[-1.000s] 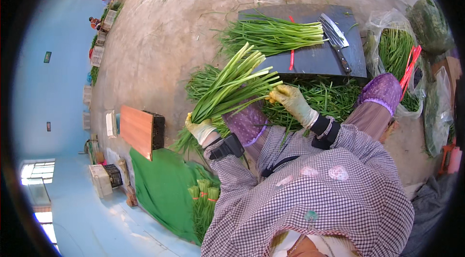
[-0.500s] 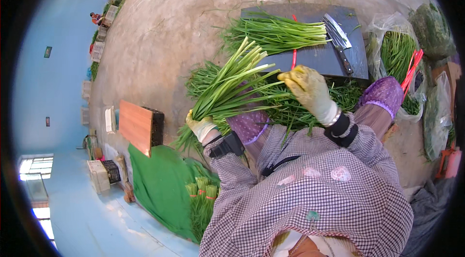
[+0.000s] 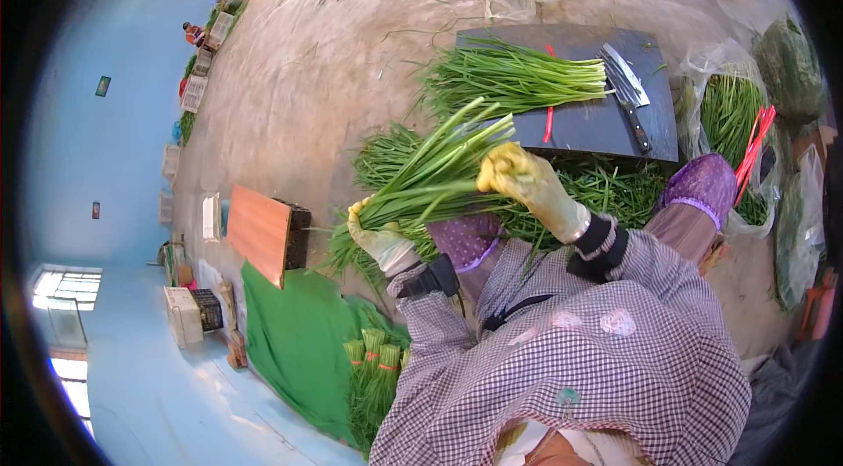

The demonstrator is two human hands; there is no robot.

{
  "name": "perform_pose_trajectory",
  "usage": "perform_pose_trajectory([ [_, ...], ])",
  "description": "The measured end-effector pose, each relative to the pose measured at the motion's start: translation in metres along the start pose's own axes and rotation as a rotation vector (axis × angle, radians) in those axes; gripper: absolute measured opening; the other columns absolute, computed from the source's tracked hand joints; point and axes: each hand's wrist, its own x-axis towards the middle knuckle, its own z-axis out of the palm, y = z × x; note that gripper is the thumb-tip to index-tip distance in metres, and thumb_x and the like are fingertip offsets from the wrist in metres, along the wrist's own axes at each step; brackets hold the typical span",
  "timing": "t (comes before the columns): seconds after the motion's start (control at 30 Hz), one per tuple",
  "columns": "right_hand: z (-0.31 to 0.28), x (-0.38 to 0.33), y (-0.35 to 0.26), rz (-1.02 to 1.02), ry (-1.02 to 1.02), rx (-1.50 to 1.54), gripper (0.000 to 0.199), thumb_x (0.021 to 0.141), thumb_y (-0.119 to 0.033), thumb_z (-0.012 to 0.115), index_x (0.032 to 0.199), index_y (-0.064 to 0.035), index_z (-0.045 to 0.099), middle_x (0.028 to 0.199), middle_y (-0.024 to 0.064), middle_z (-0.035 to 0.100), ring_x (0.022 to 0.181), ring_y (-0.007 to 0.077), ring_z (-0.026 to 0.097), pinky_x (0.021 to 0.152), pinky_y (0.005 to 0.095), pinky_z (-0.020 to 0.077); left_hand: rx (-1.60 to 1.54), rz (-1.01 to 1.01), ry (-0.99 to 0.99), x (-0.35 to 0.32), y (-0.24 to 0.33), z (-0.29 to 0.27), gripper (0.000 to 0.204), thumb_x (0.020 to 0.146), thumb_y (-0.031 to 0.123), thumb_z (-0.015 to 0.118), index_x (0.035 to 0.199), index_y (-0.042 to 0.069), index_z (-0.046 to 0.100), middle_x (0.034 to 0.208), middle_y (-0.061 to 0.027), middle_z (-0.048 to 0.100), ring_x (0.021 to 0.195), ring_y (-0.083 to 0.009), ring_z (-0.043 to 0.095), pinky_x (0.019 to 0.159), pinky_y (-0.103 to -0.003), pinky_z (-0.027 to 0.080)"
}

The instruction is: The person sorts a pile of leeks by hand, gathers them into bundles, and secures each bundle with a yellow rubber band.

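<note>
My left hand (image 3: 378, 236), in a pale glove, grips a bunch of green chives (image 3: 435, 169) low on its stalks, holding it slanted above my lap. My right hand (image 3: 525, 180), in a yellowish glove, rests closed against the upper part of the same bunch. Beyond it lies a dark cutting board (image 3: 590, 119) with another laid-out bunch of chives (image 3: 514, 78), a red band (image 3: 550, 122) and a cleaver (image 3: 629, 90). Loose chives (image 3: 606, 189) are heaped on the ground between my knees and the board.
Plastic bags of greens (image 3: 733, 115) with red bands stand at the right. A green cloth (image 3: 294, 339) with tied bundles (image 3: 373, 369) lies at the lower left, beside a wooden box (image 3: 263, 233). Crates line the far wall, where other people (image 3: 189, 28) sit.
My right hand has slid up along the bunch, from its middle toward the leafy end. The left hand keeps its grip and the bunch has tilted a little lower.
</note>
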Motion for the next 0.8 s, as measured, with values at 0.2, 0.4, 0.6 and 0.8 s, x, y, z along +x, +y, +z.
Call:
perform_pose_trajectory([
  [0.2, -0.029, -0.028, -0.004, 0.3, -0.071, -0.22, 0.022, 0.103, -0.021, 0.062, 0.103, -0.0006, 0.069, 0.1, 0.0053, 0.073, 0.088, 0.0126, 0.063, 0.08, 0.0289, 0.0522, -0.074, -0.063, -0.077, -0.004, -0.009, 0.001, 0.014, 0.099, 0.019, 0.061, 0.094, 0.007, 0.065, 0.091, -0.0061, 0.066, 0.09, -0.0216, 0.063, 0.09, -0.039, 0.056],
  [0.4, -0.042, 0.016, 0.022, 0.263, -0.067, -0.502, 0.031, 0.1, -0.028, 0.065, 0.114, -0.0007, 0.069, 0.095, 0.0088, 0.071, 0.08, 0.0157, 0.065, 0.073, 0.0314, 0.052, -0.114, -0.049, -0.181, -0.009, -0.009, 0.016, 0.013, 0.099, 0.018, 0.061, 0.094, 0.007, 0.065, 0.091, -0.0046, 0.065, 0.089, -0.0208, 0.062, 0.089, -0.039, 0.055],
  [0.6, -0.004, 0.039, 0.05, -0.107, -0.029, -1.159, 0.033, 0.093, -0.038, 0.064, 0.089, -0.0059, 0.068, 0.08, 0.016, 0.065, 0.083, 0.0365, 0.065, 0.073, 0.046, 0.0523, -0.13, -0.036, -0.19, -0.006, -0.007, 0.016, 0.014, 0.101, 0.02, 0.062, 0.095, 0.008, 0.066, 0.094, -0.0039, 0.067, 0.094, -0.0205, 0.064, 0.089, -0.039, 0.056],
  [0.8, 0.013, -0.02, 0.037, -0.081, -0.541, -0.429, 0.021, 0.094, -0.028, 0.068, 0.1, -0.008, 0.068, 0.096, 0.009, 0.061, 0.092, 0.0304, 0.063, 0.08, 0.0414, 0.0517, 0.203, 0.085, -0.171, 0.008, -0.008, -0.025, 0.014, 0.098, 0.013, 0.066, 0.11, 0.006, 0.063, 0.107, -0.0063, 0.069, 0.101, -0.0188, 0.065, 0.095, -0.037, 0.058],
])
